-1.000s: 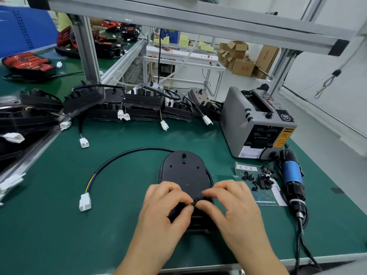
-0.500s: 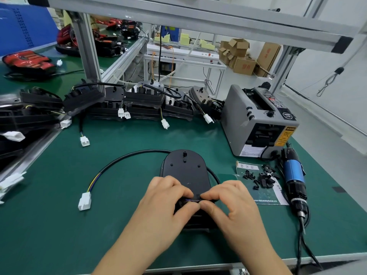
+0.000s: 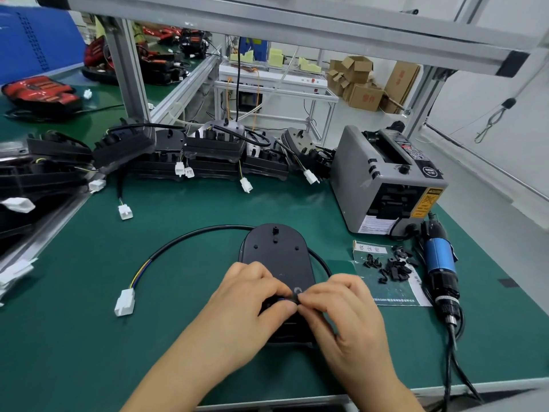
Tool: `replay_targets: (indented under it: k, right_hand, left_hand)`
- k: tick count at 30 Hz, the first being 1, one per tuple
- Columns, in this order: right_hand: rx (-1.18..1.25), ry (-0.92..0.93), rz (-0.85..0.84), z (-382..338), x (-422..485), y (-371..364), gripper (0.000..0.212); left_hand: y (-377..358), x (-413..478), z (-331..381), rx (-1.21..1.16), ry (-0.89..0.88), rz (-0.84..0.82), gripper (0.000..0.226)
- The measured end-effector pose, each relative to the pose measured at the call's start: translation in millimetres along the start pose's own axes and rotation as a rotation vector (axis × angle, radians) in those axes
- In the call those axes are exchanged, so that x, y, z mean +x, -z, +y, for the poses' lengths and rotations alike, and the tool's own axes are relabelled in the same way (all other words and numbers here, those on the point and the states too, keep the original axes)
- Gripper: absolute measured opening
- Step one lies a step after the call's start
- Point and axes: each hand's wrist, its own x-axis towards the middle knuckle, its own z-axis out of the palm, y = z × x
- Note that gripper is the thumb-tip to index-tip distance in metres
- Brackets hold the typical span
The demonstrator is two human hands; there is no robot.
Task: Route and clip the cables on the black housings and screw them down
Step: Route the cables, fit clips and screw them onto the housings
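The green bench (image 3: 89,337) fills the view. Nothing on it has shifted over the last second; only the camera has dipped slightly. At the back right stands the grey tape dispenser (image 3: 383,179). To its left runs a row of stacked black housings (image 3: 214,156) with white plugs hanging off their front edges.

The black housing (image 3: 276,254) being worked on lies flat near the front edge, in the same spot as before. It is a long oval, matte, with a small post and a few holes on its far half. Its near half is hidden under the hands.

Its cable (image 3: 184,242) leaves the far end and sweeps left in a wide arc. It ends in a white connector (image 3: 124,301) on the mat, with yellow and blue wires bared just before it. A second stretch curves round the housing's right side toward the hands.

The left hand (image 3: 249,295) and right hand (image 3: 341,304) still meet over the housing's near half. Each grip is closed, thumb against forefinger, on the cable's thin end. A yellow strand glinted between the fingertips a second ago; now a blue one shows (very small, hard to read).

The blue electric screwdriver (image 3: 439,263) lies at the right, untouched. Beside it a pile of small black clips (image 3: 392,266) sits on a printed card (image 3: 395,292).
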Motion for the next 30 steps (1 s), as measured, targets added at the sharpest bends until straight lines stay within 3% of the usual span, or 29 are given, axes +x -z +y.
replay_targets:
  k: [3,16,21,25,30]
  right_hand:
    - [-0.001,0.009,0.041,-0.5,-1.8,-4.4,0.017]
    - [0.104,-0.081,0.054,-4.0,1.1,-4.7,0.015]
    - [0.19,-0.237,-0.059,-8.0,6.0,5.0,0.015]
    - [0.301,-0.501,-0.197,-14.4,13.7,13.5,0.006]
    - [0.347,-0.681,-0.396,-15.3,27.0,22.9,0.021]
  left_hand:
    - [-1.1,-0.1,2.0,-0.1,0.057,0.037,0.005]
    - [-10.6,-3.1,7.8,-0.281,0.145,0.11,0.012]
    - [-15.2,-4.8,11.1,-0.314,0.163,0.183,0.015]
    - [-20.2,-6.0,11.9,-0.31,0.152,0.237,0.017]
    - [-29.7,-7.6,10.2,-0.268,0.144,0.311,0.011]
